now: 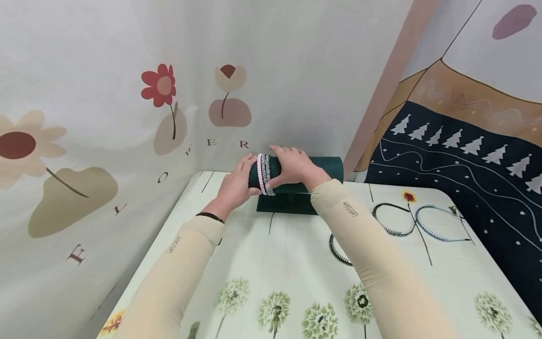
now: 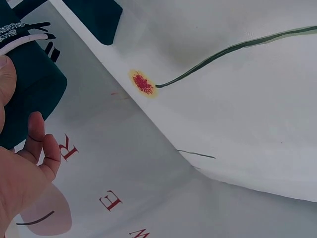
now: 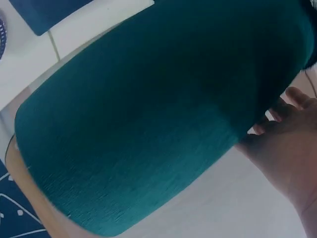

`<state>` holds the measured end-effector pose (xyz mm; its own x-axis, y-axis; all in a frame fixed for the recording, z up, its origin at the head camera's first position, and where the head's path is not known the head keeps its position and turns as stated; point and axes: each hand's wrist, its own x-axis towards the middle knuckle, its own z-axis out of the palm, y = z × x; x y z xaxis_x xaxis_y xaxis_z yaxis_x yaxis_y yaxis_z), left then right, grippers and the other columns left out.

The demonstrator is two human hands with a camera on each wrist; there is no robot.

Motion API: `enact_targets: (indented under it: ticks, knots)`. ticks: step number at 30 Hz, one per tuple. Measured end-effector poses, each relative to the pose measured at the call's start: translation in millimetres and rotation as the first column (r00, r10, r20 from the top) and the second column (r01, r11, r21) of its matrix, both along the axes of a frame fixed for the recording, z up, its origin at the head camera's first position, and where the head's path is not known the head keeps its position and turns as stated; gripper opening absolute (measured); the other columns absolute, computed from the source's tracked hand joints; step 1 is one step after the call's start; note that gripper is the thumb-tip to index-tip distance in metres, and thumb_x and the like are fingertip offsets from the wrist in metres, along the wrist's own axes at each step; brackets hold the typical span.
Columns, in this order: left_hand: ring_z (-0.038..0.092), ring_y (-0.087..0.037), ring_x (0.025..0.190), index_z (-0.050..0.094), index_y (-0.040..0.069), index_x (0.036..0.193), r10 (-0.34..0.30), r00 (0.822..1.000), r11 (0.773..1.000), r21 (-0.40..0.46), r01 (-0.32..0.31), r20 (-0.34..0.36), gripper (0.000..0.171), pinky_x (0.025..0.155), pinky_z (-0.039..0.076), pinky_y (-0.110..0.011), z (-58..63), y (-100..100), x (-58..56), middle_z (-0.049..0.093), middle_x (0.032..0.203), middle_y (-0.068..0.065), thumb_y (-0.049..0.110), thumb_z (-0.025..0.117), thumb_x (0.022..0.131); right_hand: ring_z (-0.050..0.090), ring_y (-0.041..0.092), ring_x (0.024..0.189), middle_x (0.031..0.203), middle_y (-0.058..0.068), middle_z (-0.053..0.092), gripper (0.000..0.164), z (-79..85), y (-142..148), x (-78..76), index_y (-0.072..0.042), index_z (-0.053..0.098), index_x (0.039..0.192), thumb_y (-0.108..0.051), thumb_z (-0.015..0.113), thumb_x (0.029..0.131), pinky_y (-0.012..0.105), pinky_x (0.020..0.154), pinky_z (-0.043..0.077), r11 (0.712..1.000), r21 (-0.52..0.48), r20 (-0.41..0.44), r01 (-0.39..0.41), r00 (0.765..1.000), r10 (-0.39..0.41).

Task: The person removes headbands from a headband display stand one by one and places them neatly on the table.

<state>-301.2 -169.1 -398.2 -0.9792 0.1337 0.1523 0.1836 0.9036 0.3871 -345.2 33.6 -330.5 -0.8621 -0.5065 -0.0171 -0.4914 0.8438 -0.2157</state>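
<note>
A dark green padded display roll (image 1: pixel 330 165) stands on a flat base at the back of the table. Round its left part sit a pink headband (image 1: pixel 259 175) and, beside it, black-and-white beaded headbands (image 1: pixel 267 170). My left hand (image 1: pixel 232 190) grips the pink headband at the roll's left end, thumb in front and fingers over the top. Black headband tips stick out past the roll in the left wrist view. My right hand (image 1: pixel 295 167) spans the roll, its thumb and fingers at the beaded headbands' right edge. The right fingertips are partly hidden in the right wrist view.
A black toothed headband (image 1: pixel 391 231) and a light blue one (image 1: pixel 436 235) lie on the table's right side. Another black headband (image 1: pixel 337 252) is partly under my right forearm. Printed curtains (image 1: pixel 305 94) hang behind and left of the table (image 1: pixel 296 263).
</note>
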Motion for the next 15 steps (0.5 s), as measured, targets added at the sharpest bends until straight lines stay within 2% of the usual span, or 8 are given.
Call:
enact_targets:
  ticks: [5, 9, 12, 15]
  knots:
    - [0.052, -0.038, 0.147, 0.015, 0.019, 0.172, -0.014, 1.000, 1.000, -0.015, 0.014, -0.007, 0.104, 0.121, 0.044, -0.061, 0.8, -0.7, 0.9, 0.011, 0.181, -0.006, 0.033, 0.084, 0.094, 0.022, 0.039, 0.162, 0.176, 0.008, 0.033, 0.131, -11.5, -11.2, 5.7, -0.021, 0.014, 0.173, -0.065, 0.091, 0.076, 0.068, 0.134, 0.010, 0.996, 0.086, -0.088, -0.025, 0.996, 0.033]
    - [0.053, -0.039, 0.146, 0.015, 0.019, 0.172, -0.019, 1.000, 0.999, -0.028, 0.019, -0.011, 0.104, 0.120, 0.045, -0.061, 0.9, -0.8, 0.7, 0.012, 0.181, -0.007, 0.034, 0.083, 0.095, 0.015, 0.040, 0.166, 0.180, 0.005, 0.022, 0.147, -20.3, -17.6, 5.2, -0.022, 0.001, 0.173, -0.066, 0.094, 0.070, 0.070, 0.133, 0.005, 0.989, 0.147, -0.151, -0.034, 0.987, 0.056]
    - [0.053, -0.039, 0.147, 0.015, 0.019, 0.172, -0.021, 1.000, 0.999, -0.030, 0.021, -0.014, 0.104, 0.120, 0.045, -0.062, 1.4, -1.0, 0.5, 0.013, 0.181, -0.007, 0.034, 0.083, 0.095, 0.014, 0.040, 0.166, 0.181, 0.005, 0.020, 0.153, -24.1, -21.4, 3.9, -0.024, -0.007, 0.173, -0.068, 0.095, 0.067, 0.071, 0.133, 0.003, 0.981, 0.188, -0.175, -0.039, 0.982, 0.072]
    - [0.052, -0.039, 0.147, 0.016, 0.018, 0.172, -0.021, 1.000, 0.999, -0.028, 0.020, -0.016, 0.103, 0.119, 0.045, -0.062, 2.1, -1.6, 0.9, 0.013, 0.181, -0.008, 0.034, 0.083, 0.095, 0.016, 0.040, 0.166, 0.180, 0.006, 0.022, 0.154, -25.5, -25.3, 3.2, -0.024, -0.008, 0.173, -0.069, 0.094, 0.066, 0.071, 0.133, 0.004, 0.973, 0.229, -0.200, -0.038, 0.976, 0.085]
